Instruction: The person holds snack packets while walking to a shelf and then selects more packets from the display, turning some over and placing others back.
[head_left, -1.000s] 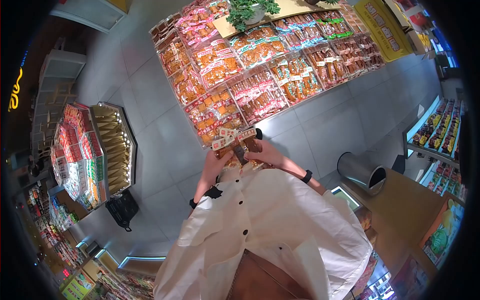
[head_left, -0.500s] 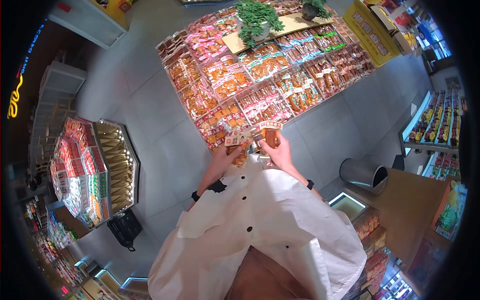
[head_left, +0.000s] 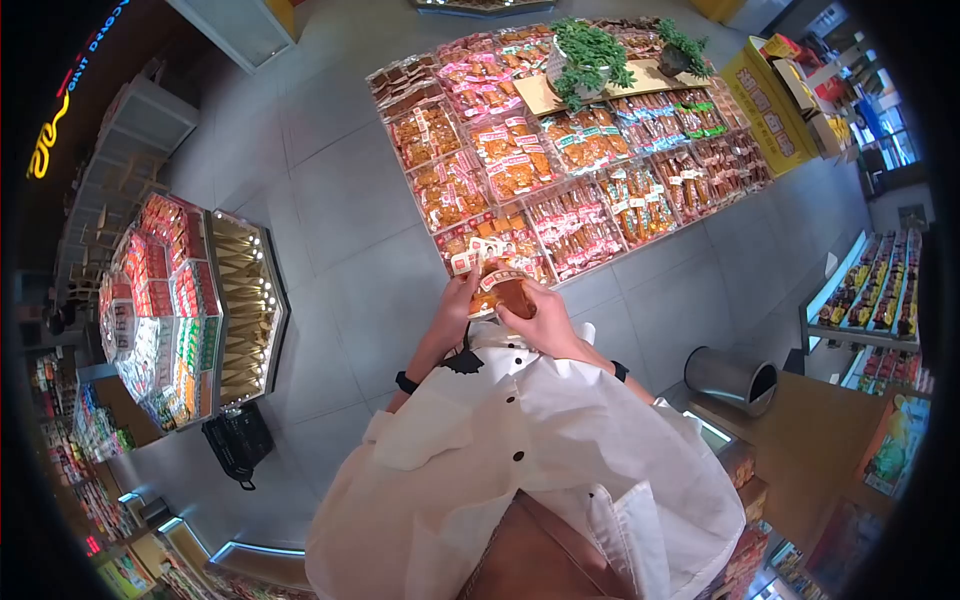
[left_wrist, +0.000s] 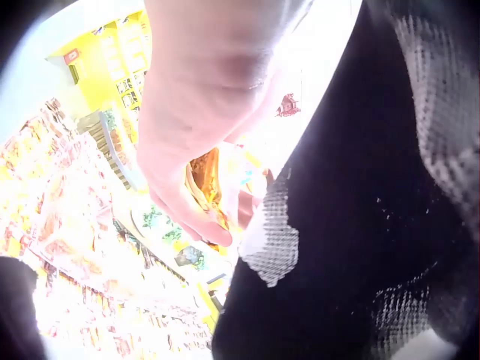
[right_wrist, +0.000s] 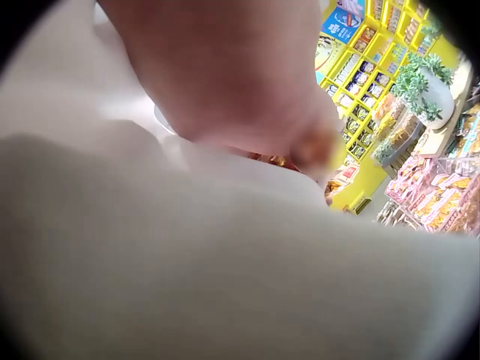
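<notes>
In the head view both hands are close together in front of the shirt, over the near edge of a display. My left hand (head_left: 455, 305) grips clear snack packets (head_left: 484, 300) with white and red labels fanned at their tops. My right hand (head_left: 545, 320) holds a brown snack packet (head_left: 515, 294) with its thumb across the front, overlapping the left hand's packets. In the left wrist view, fingers curl round an amber, shiny packet (left_wrist: 204, 180). The right wrist view is mostly blocked by pale cloth, with only a sliver of packet showing under the hand (right_wrist: 232, 82).
A sectioned display (head_left: 520, 165) of packaged snacks lies ahead, with potted plants (head_left: 590, 60) on its shelf. A tiered stand (head_left: 165, 310) and a black crate (head_left: 238, 442) are at the left. At the right are a metal bin (head_left: 722, 378) and lit shelves (head_left: 870, 285).
The hands stood apart with a packet each half a second ago; now they have come together and the packets overlap. The head view has shifted, moving the display rightward and lower.
</notes>
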